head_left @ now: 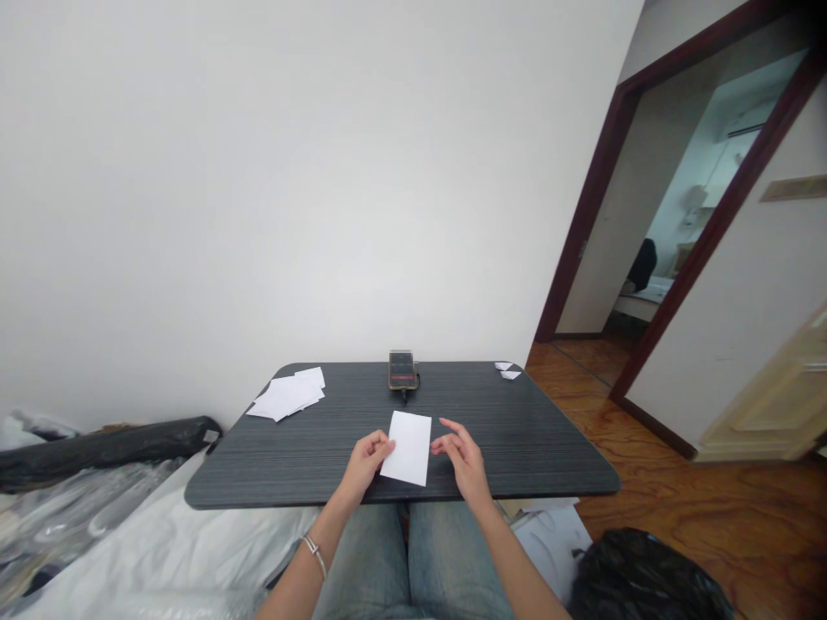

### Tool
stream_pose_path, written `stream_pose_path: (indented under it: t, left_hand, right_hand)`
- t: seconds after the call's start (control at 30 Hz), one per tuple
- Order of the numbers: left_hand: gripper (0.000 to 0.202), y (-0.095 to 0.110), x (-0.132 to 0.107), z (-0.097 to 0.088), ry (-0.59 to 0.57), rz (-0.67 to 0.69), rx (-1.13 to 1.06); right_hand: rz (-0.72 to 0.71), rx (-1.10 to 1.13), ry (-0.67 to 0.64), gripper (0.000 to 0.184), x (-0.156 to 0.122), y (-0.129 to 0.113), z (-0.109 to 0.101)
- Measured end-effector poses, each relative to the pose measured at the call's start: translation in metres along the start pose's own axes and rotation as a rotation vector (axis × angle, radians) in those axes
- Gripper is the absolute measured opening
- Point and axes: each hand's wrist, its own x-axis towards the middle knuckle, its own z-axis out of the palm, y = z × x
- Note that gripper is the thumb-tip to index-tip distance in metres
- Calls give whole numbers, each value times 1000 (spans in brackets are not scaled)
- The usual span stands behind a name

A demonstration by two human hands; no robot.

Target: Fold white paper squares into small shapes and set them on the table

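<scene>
A white sheet of paper (408, 449) is held up, slightly tilted, over the near part of the dark table (517, 430). My left hand (370, 456) pinches its left edge between thumb and fingers. At the right edge is my right hand (462, 452), its fingers apart and the tips close to the paper; whether they touch it I cannot make out. A loose pile of white paper sheets (288, 398) lies at the table's left. Two small folded white papers (508, 371) rest near the far right corner.
A phone (402, 370) on a stand with a cable is at the table's back, against the white wall (362, 172). Plastic-wrapped bundles (77, 508) crowd the floor on the left. A black bag (646, 577) sits at the lower right, below an open doorway.
</scene>
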Motion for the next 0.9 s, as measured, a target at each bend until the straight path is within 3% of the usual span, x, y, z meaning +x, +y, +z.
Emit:
stream_pose_path:
  t: [0.1, 0.23, 0.37, 0.47, 0.53, 0.6, 0.73, 0.9]
  left_hand:
    - [34, 1, -1, 0, 54, 24, -22]
    - [34, 1, -2, 3, 39, 19, -32]
    - [33, 1, -3, 2, 56, 61, -30]
    - [20, 2, -5, 0, 104, 150, -72]
    - [30, 3, -6, 0, 70, 201, -58]
    - [37, 3, -7, -1, 13, 238, 19]
    - [22, 0, -8, -3, -45, 291, 220]
    - [13, -2, -8, -4, -46, 305, 319]
  right_hand:
    - [-77, -61, -103, 25, -4, -5, 2]
    - [-166, -195, -192, 22, -7, -7, 6]
    - [-162, -227, -160, 23, -7, -3, 5]
    - [-131, -200, -128, 21, -6, 1, 2]
    - [-114, -180, -124, 20, -6, 3, 0]
    - [-99, -162, -124, 20, -6, 5, -1]
    - [-75, -134, -131, 19, -6, 5, -1]
    - [-56, -106, -152, 19, -6, 4, 0]
